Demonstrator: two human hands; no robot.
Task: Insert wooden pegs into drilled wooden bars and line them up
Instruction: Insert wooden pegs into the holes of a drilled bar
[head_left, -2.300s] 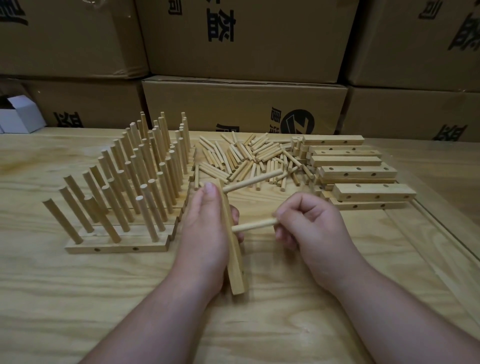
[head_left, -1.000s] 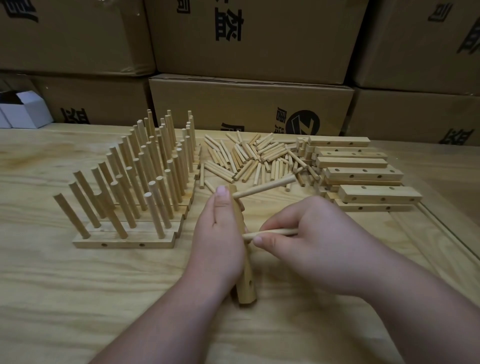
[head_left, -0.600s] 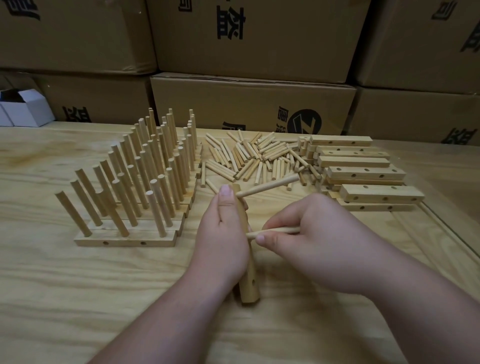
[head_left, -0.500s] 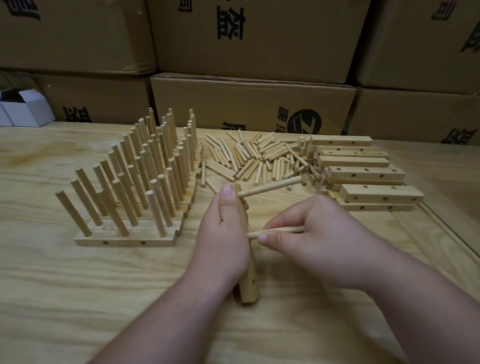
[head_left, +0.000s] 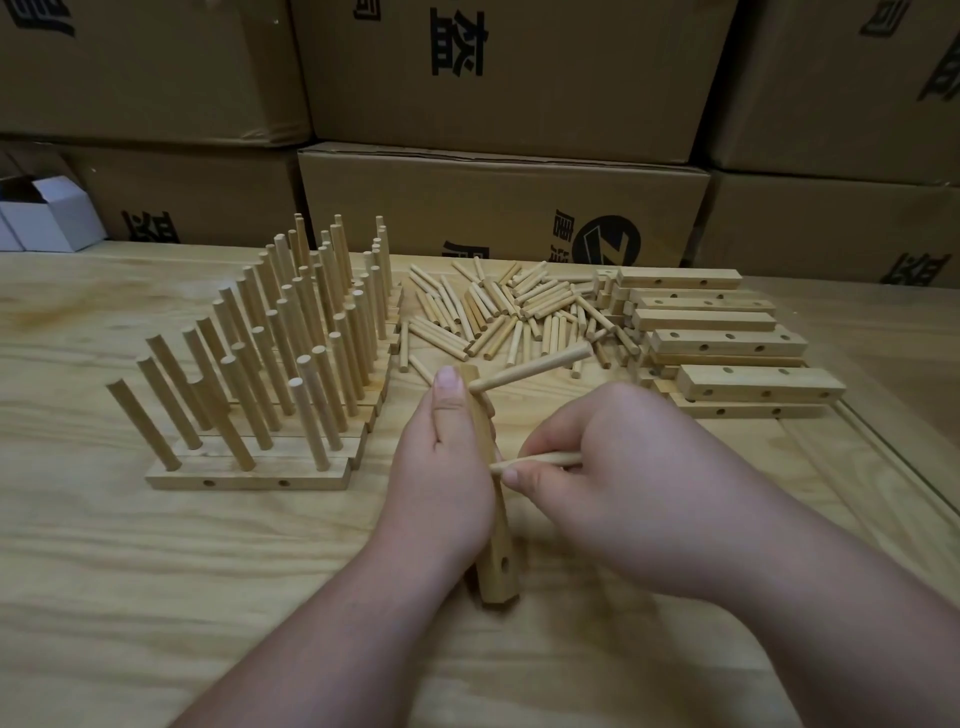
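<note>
The counter (head_left: 156, 597) lies bare in front of and to the left of the hands, and its right edge runs as a raised strip just beyond the right forearm. Stacked cardboard boxes (head_left: 498, 208) close off the far side. On the left stand the finished bars with upright pegs (head_left: 270, 358), packed in rows, the nearest bar close to the left hand (head_left: 441, 483). Loose pegs (head_left: 498, 317) are heaped behind the hands, and a stack of drilled bars (head_left: 727, 343) sits to the right of that heap.

The left hand grips a bar (head_left: 493, 545) set on edge, running toward the person, with fingers curled round it and the index finger laid along its top. One peg (head_left: 530, 371) already sticks out of the far end, pointing right. The right hand (head_left: 623, 483) pinches a second peg (head_left: 540, 461) between thumb and fingers, its tip touching the bar's right face near the middle.
</note>
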